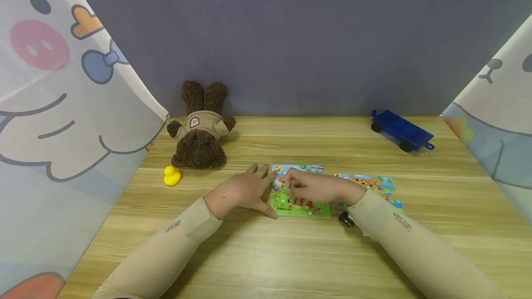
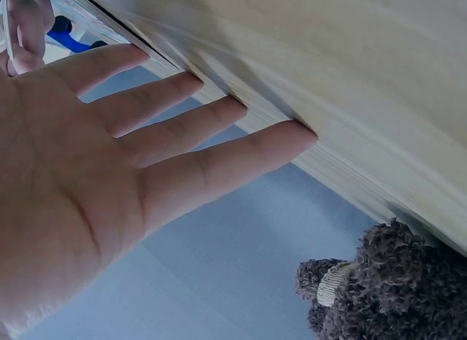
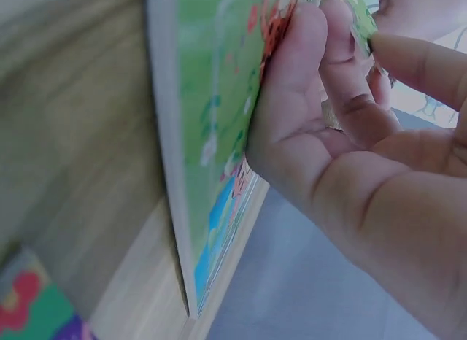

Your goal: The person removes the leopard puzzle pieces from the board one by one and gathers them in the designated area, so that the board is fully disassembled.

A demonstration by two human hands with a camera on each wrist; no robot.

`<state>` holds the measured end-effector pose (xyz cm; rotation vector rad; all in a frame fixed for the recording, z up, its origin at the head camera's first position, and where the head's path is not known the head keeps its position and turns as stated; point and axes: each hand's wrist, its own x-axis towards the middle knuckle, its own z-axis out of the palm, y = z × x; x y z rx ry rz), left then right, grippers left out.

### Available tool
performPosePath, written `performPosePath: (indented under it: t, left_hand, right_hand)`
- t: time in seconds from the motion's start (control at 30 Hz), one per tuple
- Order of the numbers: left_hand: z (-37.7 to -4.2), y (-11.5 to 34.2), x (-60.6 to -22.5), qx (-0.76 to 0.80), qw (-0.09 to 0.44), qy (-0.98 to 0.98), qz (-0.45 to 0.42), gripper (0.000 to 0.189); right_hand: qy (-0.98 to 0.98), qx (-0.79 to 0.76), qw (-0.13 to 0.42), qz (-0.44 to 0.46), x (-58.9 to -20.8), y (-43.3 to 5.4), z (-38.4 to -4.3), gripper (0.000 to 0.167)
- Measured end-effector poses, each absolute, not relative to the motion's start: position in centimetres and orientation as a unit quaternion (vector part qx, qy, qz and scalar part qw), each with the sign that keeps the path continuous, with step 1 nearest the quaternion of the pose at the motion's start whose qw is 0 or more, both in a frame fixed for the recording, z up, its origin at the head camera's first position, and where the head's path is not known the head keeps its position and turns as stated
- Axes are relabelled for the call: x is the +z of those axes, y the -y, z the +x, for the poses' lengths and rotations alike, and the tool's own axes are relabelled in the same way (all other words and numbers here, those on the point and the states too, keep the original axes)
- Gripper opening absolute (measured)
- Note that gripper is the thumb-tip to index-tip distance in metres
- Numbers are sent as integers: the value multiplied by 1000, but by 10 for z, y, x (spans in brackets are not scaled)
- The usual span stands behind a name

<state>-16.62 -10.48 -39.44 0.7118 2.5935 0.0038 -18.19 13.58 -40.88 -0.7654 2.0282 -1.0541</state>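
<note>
Green-printed, a small piece point(image 3: 363, 22) is pinched by the right hand point(image 1: 309, 187) over a picture board point(image 1: 319, 211), set in from the far edge of the wooden table point(image 1: 266, 257). At the board's left edge, the left hand point(image 1: 249, 189) is spread. Fitting seems underway; careful alignment is probably needed.

"Let's Slim" on both sleeves point(image 1: 164, 247)

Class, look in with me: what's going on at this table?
A person's right hand pinches a small, flat, green-printed piece over a colourful rectangular picture board. Their left hand spreads its fingers at the board's left edge. Another brightly printed flat picture lies to the right, partly hidden by a beige sleeve.
</note>
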Motion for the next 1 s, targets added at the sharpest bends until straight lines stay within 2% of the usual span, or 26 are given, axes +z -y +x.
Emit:
performPosePath:
  t: [0.67,1.0]
  left_hand:
    - [-166,104,-394,-7,220,-940,262,122]
    - [-165,105,-393,-6,219,-938,268,125]
  right_hand:
    - [-766,-474,355,-249,-406,-150,-183,16]
    - [-750,-514,343,-236,-395,-177,-185,18]
